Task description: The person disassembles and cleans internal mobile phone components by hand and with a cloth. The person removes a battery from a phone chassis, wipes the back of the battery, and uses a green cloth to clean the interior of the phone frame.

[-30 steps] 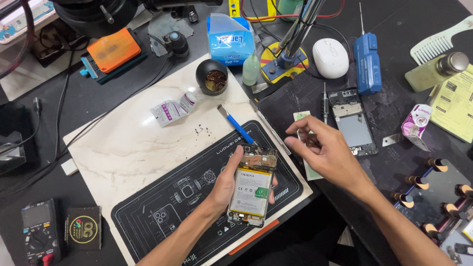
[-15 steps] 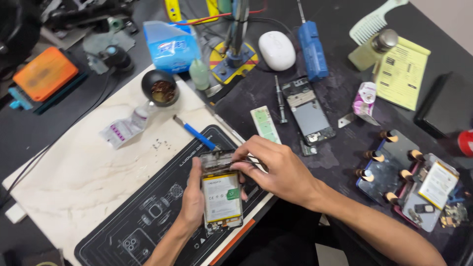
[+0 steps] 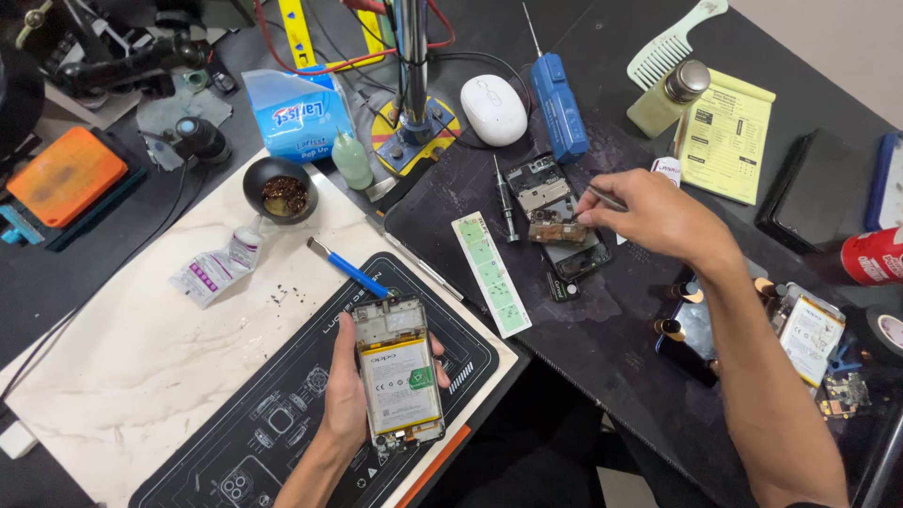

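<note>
My left hand [image 3: 350,395] grips the opened phone [image 3: 399,369] over the black mat [image 3: 282,423], fingers wrapped round its edges, battery facing up. My right hand [image 3: 658,218] is farther right, fingers pinched on tweezers [image 3: 605,197] above the dismantled phone parts [image 3: 550,214] on the dark surface [image 3: 602,348]. Far left, a small black bowl [image 3: 279,189] holds brownish bits; loose screws [image 3: 285,296] lie near it.

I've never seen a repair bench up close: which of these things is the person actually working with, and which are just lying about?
In use:
- opened phone in left hand
- tweezers in right hand
- dismantled phone parts under the tweezers

Lying about:
- white mouse
- comb
- yellow notepad
- blue-handled brush
- bowl
</note>
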